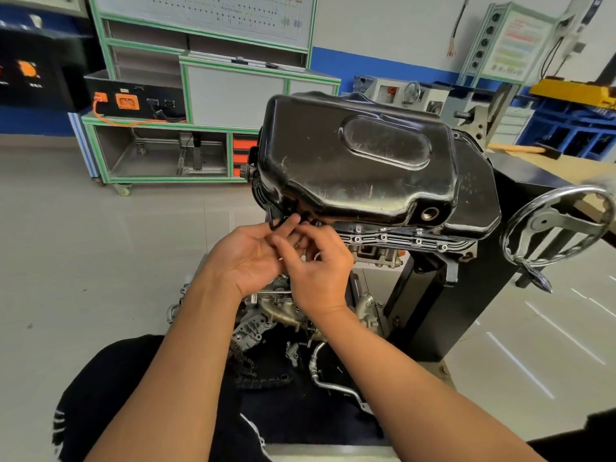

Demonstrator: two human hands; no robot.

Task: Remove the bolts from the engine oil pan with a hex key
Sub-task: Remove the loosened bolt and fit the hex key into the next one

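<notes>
A glossy black oil pan (360, 168) sits on top of an upturned engine on a stand. Along its near flange run several small bolts (383, 237). At the pan's near left corner a black hex key (278, 223) points toward the flange. My left hand (253, 258) pinches the hex key between thumb and fingers. My right hand (316, 265) meets it from the right, its curled fingertips on the key's far end by the flange. The bolt under the fingers is hidden.
A chrome handwheel (556, 228) juts out on the stand's right side. Engine parts and a metal pipe (320, 371) hang below my wrists. A green-framed training bench (173, 128) stands behind on the left, and a wooden bench top (550, 165) lies at the right.
</notes>
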